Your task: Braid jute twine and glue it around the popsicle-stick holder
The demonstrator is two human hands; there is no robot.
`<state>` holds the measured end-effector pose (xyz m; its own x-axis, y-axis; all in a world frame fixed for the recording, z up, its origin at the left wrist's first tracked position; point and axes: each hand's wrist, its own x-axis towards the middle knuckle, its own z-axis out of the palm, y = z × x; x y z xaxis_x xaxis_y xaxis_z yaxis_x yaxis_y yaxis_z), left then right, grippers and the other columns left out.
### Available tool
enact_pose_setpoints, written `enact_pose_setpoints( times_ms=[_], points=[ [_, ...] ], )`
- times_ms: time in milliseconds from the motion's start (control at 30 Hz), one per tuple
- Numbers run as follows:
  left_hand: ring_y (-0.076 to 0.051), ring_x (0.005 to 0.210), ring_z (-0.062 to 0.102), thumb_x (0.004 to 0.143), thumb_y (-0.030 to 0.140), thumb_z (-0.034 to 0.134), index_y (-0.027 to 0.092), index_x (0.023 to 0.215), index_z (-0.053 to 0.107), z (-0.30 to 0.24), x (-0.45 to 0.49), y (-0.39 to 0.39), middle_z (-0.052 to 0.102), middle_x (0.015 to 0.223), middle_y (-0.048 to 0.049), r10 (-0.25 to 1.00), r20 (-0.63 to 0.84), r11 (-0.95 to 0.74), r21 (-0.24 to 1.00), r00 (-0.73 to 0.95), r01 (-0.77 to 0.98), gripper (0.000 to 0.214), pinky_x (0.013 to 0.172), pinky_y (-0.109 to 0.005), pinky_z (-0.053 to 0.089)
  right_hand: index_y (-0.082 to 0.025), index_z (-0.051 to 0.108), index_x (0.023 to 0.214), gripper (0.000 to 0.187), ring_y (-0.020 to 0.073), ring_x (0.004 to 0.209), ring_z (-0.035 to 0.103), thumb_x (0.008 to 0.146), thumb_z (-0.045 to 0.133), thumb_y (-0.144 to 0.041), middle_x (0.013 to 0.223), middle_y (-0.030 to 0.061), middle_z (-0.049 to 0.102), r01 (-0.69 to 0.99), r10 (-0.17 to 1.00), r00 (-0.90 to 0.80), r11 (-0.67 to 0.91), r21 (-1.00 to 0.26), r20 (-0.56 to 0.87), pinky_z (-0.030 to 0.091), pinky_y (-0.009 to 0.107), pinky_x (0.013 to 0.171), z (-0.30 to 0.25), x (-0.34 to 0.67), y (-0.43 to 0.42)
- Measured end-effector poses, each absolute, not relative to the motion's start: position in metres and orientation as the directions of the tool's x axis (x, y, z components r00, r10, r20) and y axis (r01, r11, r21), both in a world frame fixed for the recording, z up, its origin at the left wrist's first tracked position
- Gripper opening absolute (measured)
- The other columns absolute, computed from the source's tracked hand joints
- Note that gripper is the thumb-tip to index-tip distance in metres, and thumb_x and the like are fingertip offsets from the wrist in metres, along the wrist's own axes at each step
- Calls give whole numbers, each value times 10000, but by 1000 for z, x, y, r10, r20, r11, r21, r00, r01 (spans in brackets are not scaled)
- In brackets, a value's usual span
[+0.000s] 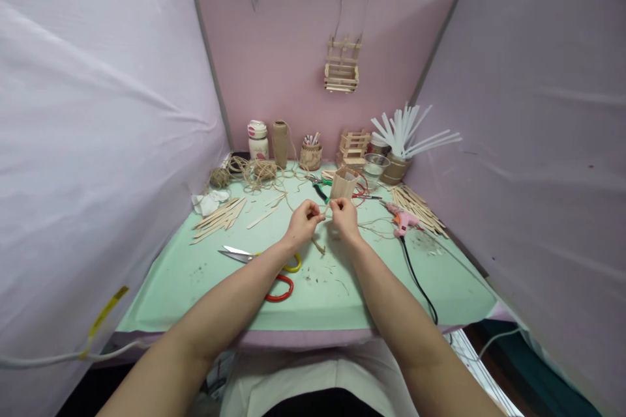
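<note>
Over the middle of the green table, my left hand (304,223) and my right hand (344,217) are close together, fingertips pinched. A short stretch of twine (325,210) runs between them, one end in each pinch. Just behind my right hand stands a small holder of wooden sticks (343,184), open at the top. A short bit of twine (318,246) lies on the table below my hands. Scissors (278,288) with red and yellow handles lie by my left forearm, which partly covers them.
Craft sticks lie at left (221,217) and right (415,207). A pink glue gun (403,221) with a black cord is right of my hands. Tangled twine (259,171), pliers (321,193) and white glue sticks (402,133) are further back. A stick basket (341,75) hangs on the back wall.
</note>
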<state>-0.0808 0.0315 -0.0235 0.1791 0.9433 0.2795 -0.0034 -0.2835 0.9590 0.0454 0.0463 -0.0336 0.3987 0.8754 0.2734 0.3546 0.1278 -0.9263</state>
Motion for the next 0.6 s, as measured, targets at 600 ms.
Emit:
enact_pose_setpoints(
  times_ms=[600],
  points=[
    [-99,557,471,673,384,667,151,703,603,-21,-88,34,605,617,2,981,100,-102,995,164,2,243,579,-242,347,-196,572,697,247,106,648,515,641,662,-418,694,-16,569,-191,985,128,138,-972,115,396,221,568,-10,51,35]
  ],
)
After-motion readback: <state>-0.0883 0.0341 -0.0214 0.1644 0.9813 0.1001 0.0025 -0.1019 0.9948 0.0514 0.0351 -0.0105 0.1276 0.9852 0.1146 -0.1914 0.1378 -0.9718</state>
